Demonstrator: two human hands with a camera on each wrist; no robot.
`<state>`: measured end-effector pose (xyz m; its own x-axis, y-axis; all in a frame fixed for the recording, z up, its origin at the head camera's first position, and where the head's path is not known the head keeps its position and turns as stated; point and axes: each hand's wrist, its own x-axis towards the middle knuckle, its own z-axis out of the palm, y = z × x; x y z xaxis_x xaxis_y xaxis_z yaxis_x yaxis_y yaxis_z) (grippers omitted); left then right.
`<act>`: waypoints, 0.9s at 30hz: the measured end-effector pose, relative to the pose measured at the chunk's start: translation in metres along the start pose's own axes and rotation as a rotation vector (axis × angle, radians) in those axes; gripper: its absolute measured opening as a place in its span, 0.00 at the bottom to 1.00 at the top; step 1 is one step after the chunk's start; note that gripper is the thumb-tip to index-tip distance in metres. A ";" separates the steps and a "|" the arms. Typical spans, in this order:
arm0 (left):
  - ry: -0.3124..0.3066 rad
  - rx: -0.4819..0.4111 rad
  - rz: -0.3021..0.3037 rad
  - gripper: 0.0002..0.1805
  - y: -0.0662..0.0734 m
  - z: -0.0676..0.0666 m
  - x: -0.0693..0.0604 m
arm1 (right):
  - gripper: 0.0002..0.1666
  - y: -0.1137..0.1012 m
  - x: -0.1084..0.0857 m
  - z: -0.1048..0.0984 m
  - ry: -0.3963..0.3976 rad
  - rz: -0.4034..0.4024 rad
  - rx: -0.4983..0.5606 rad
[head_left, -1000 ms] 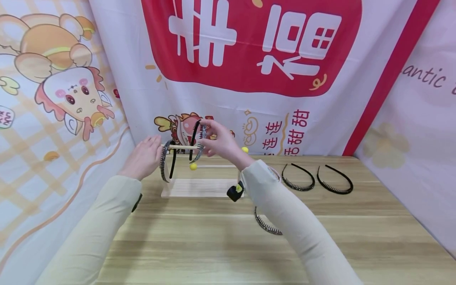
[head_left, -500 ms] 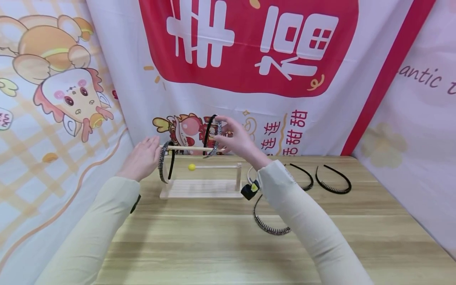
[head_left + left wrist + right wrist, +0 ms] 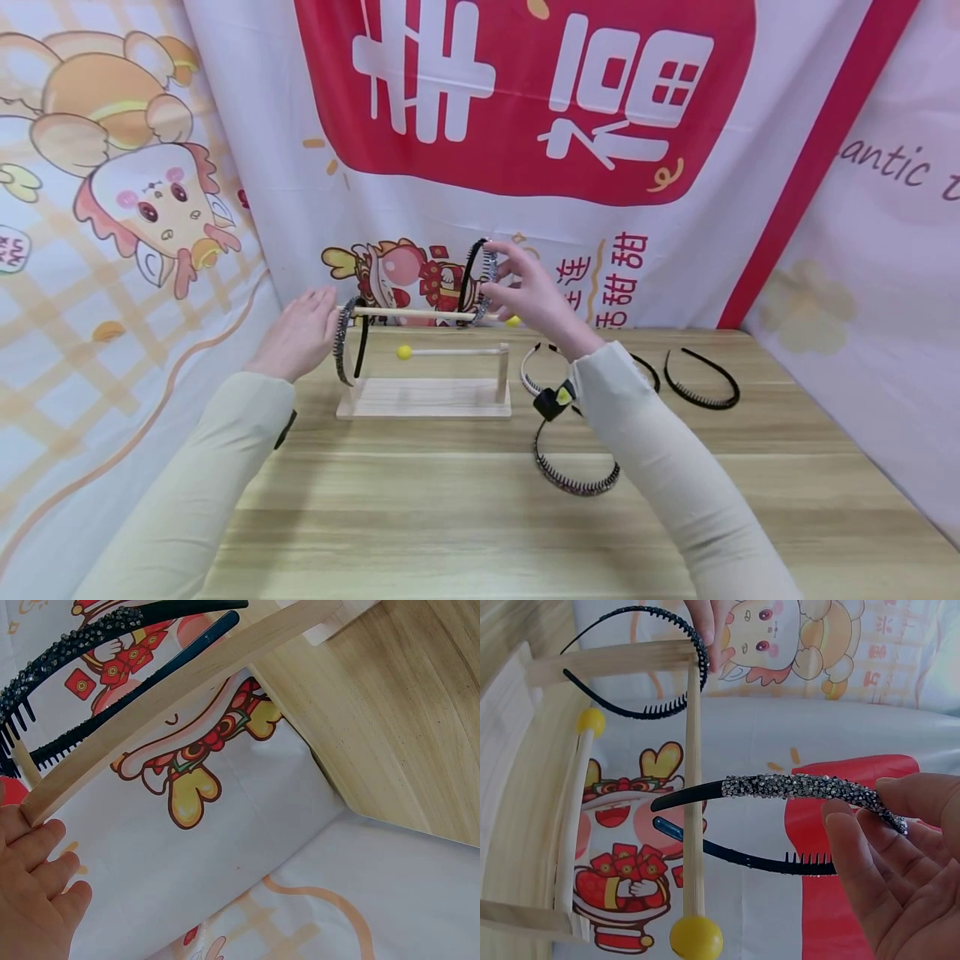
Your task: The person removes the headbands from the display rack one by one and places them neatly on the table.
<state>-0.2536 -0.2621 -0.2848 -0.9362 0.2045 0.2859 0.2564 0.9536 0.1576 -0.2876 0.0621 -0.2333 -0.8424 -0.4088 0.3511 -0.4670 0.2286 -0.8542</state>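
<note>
My right hand (image 3: 531,292) pinches a glittery headband (image 3: 780,786) between thumb and fingers. The headband's two arms straddle the upper rod (image 3: 694,750) of a wooden rack (image 3: 423,400), near the yellow ball (image 3: 696,939) at the rod's end. At the rack's left side, my left hand (image 3: 296,333) rests its fairly straight fingers against the top of the wooden post (image 3: 150,720). Close to those fingers a second glittery headband (image 3: 342,343) hangs on the upper rod. The tip of my left thumb is hidden in the left wrist view.
On the wooden table, a toothed headband (image 3: 573,482) lies in front of the rack. A white headband (image 3: 527,375) and a black headband (image 3: 705,402) lie to the right, others partly behind my right sleeve. The lower rod (image 3: 453,352) ends in a yellow ball. Printed cloth walls surround the table.
My right hand has moved right along the upper rod with the headband, toward its yellow-ball end. My left hand has stayed at the left post.
</note>
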 end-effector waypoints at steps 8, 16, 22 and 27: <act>-0.002 -0.001 -0.005 0.29 0.000 0.000 0.000 | 0.34 0.004 -0.009 -0.015 0.050 0.021 -0.021; -0.010 0.001 -0.007 0.29 0.000 0.000 0.000 | 0.34 0.010 -0.022 -0.035 0.077 0.022 -0.055; -0.009 0.001 -0.003 0.29 0.000 0.000 0.000 | 0.35 0.014 -0.029 -0.048 0.082 0.027 -0.027; -0.014 0.003 -0.006 0.29 -0.001 0.001 0.001 | 0.35 0.020 -0.034 -0.056 0.095 0.044 -0.016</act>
<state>-0.2548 -0.2624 -0.2854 -0.9410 0.2015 0.2718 0.2498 0.9556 0.1563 -0.2834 0.1301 -0.2409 -0.8836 -0.3129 0.3483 -0.4322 0.2589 -0.8638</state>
